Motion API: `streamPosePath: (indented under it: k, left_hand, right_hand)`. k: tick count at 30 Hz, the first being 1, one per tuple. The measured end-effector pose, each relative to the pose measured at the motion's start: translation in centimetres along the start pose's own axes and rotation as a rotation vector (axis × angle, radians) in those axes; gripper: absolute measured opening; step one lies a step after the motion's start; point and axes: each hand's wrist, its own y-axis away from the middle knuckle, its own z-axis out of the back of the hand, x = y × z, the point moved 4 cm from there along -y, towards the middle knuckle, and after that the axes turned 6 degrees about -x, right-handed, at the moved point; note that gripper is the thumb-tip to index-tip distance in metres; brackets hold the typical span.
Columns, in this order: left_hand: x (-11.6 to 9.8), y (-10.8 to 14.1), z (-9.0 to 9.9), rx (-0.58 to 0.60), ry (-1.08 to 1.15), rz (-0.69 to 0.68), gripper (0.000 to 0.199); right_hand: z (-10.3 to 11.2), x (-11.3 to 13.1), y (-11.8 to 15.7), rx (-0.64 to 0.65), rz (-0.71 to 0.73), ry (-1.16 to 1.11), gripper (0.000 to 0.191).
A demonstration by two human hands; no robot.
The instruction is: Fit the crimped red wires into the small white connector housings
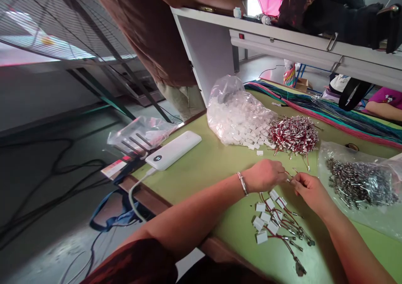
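My left hand (pixel 265 175), with a bracelet at the wrist, is closed on a short red wire lead (pixel 287 174) with a metal terminal. Thumb and fingers of my right hand (pixel 309 190) pinch the same lead's end, close beside the left fingertips. Part of the lead is hidden in the fingers. Below both hands lie several finished-looking leads with white plastic housings (pixel 265 218) and metal ends. Beyond them is a heap of red wires with metal terminals (pixel 293 135). White housings spill from a clear plastic bag (pixel 230 104) beside that heap.
To the right, another clear bag holds dark metal terminals (pixel 361 183). A bundle of long coloured wires (pixel 329 112) runs along the far side. A white power bank (pixel 174 150) with a cable lies at the left edge. A person (pixel 163 33) stands beyond the green table (pixel 194 179).
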Motion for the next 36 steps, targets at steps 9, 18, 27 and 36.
streamPosePath:
  k: [9, 18, 27, 36]
  left_hand:
    - [-0.2, 0.0, -0.3, -0.029, -0.079, -0.021, 0.018]
    - [-0.1, 0.1, -0.6, -0.037, -0.046, 0.049, 0.016]
    - [-0.7, 0.0, -0.2, -0.074, -0.157, -0.044, 0.019]
    - [0.1, 0.3, -0.6, -0.070, -0.081, 0.066, 0.018]
  right_hand:
    - [0.1, 0.1, 0.0, -0.069, 0.026, 0.096, 0.029]
    - [-0.1, 0.0, 0.1, -0.116, 0.094, 0.058, 0.026]
    - [-0.8, -0.7, 0.0, -0.055, -0.069, -0.159, 0.036]
    - [-0.2, 0.9, 0.2, -0.092, 0.254, 0.245, 0.021]
